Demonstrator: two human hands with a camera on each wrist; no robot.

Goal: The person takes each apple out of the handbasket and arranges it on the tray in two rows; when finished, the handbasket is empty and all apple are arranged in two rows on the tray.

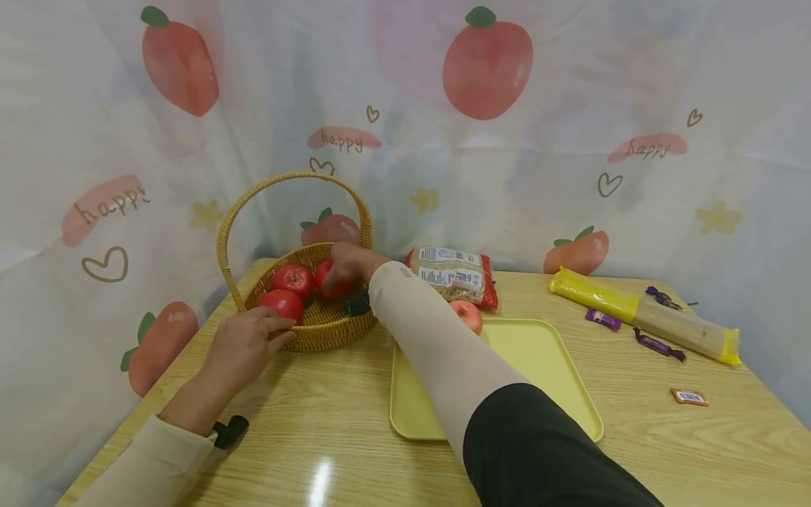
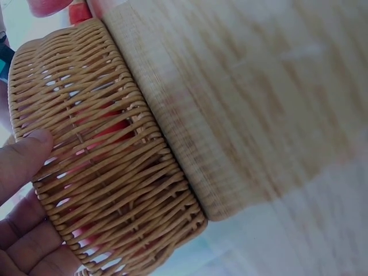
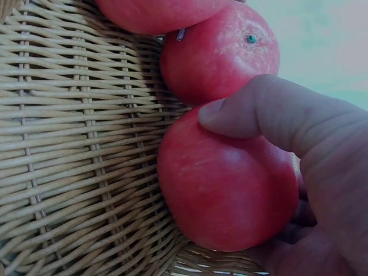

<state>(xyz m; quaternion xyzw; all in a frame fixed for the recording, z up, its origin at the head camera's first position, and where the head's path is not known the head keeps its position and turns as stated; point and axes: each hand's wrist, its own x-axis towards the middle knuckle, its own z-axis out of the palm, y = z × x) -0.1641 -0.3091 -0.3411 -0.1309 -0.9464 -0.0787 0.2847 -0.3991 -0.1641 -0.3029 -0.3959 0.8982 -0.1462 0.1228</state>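
Black-and-beige right sleeve point(image 1: 481, 394) fills lower centre of the head view, reaching up-left into the round woven wicker basket with hoop handle point(image 1: 317, 324) at centre left of the light wooden surface point(image 1: 665, 451). Right hand point(image 1: 348, 262) sits over a red apple point(image 1: 331, 282) inside; two more red apples point(image 1: 290, 290) lie left of it. Left hand point(image 1: 243, 346) rests on the basket's near wall. Flat yellow plastic tray point(image 1: 551, 373) at centre, a pinkish apple point(image 1: 467, 315) at its far edge, a noodle packet point(image 1: 453, 274) behind.

Left wrist view: thumb point(image 2: 23, 158) pressed on the weave, fingers relaxed, no grip closed, just bracing the basket.

Right wrist view: thumb point(image 3: 253, 112) over the apple's top, fingers curled beneath, so the grip looks closed on the fruit; the apple touches the basket wall and a neighbour above.

Judgement: pick-up step, apple grasped but not lifted. Next move calls for a clean lift clear of the handle, basket held steady.
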